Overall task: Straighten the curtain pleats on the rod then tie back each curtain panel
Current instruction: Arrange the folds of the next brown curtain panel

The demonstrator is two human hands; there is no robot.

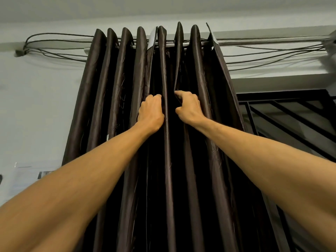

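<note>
A dark brown curtain (112, 91) hangs in bunched vertical pleats from a metal rod (254, 41) near the ceiling. My left hand (151, 111) is raised to the middle of the curtain, its fingers curled round a pleat edge. Just to its right, my right hand (189, 108) grips the neighbouring pleat, fingers hooked into the fold. A narrow pleat (166, 142) runs down between the two hands. The white backing (152, 38) shows at the top of two folds.
Several dark cables (58, 51) run along the wall behind the rod, gathered at a clip on the left. A black metal window grille (291, 113) stands uncovered to the right of the curtain. Pale wall lies to the left.
</note>
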